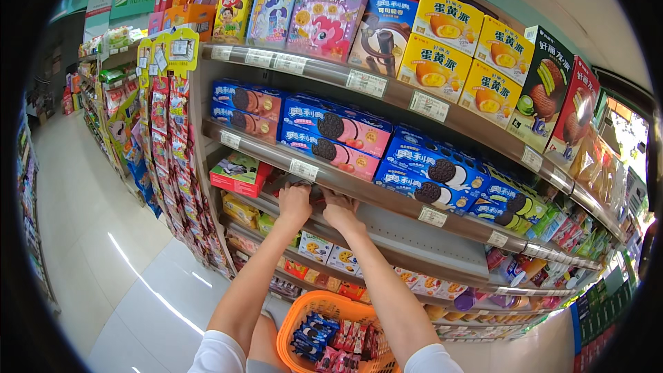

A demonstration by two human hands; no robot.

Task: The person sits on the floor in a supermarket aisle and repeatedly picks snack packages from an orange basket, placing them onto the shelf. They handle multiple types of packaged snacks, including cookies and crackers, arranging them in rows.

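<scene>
Both arms reach onto a grey metal shelf [414,233] below the row of blue Oreo boxes [331,137]. My left hand [295,202] is at the shelf's left part, its fingers partly hidden under the price rail above. Close to its right, my right hand [339,207] has bent fingers, also partly hidden in shadow. Something dark and reddish shows between the hands; whether either hand grips it cannot be told. A red and green box [240,173] lies left of my left hand. Below the forearms, an orange plastic basket [282,331] holds small blue, red and pink wrapped packs.
Yellow pie boxes [432,70] and cartoon biscuit boxes [326,20] stand on the top shelf. Hanging strips of small packets [178,166] edge the shelf's left end. Biscuit boxes [315,247] fill lower shelves. A tiled aisle [103,207] runs along the left.
</scene>
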